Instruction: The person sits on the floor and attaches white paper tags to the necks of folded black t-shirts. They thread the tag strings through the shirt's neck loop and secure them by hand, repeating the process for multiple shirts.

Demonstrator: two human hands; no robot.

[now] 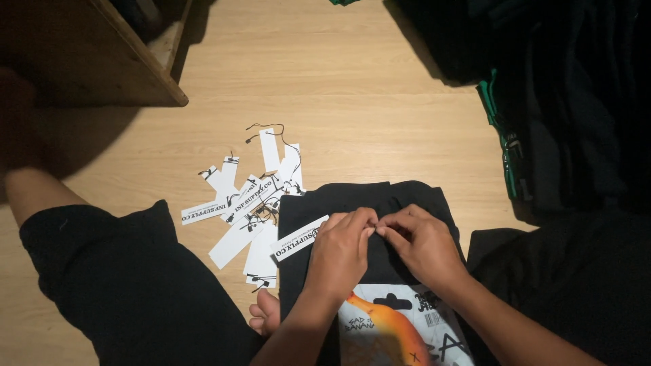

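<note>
A folded black garment (352,198) lies on the wooden floor in front of me, with a white and orange printed card (393,325) on its near part. My left hand (342,247) and my right hand (420,240) meet over the garment's middle, fingertips pinched together on something small that I cannot make out. A long white paper tag (298,238) sticks out to the left from under my left hand. Whether that tag is gripped is unclear.
Several white paper tags with black strings (247,196) lie scattered on the floor left of the garment. A wooden furniture piece (102,61) stands at the top left. Dark clothes are piled at the right (569,115). My legs in black shorts (129,285) frame the spot.
</note>
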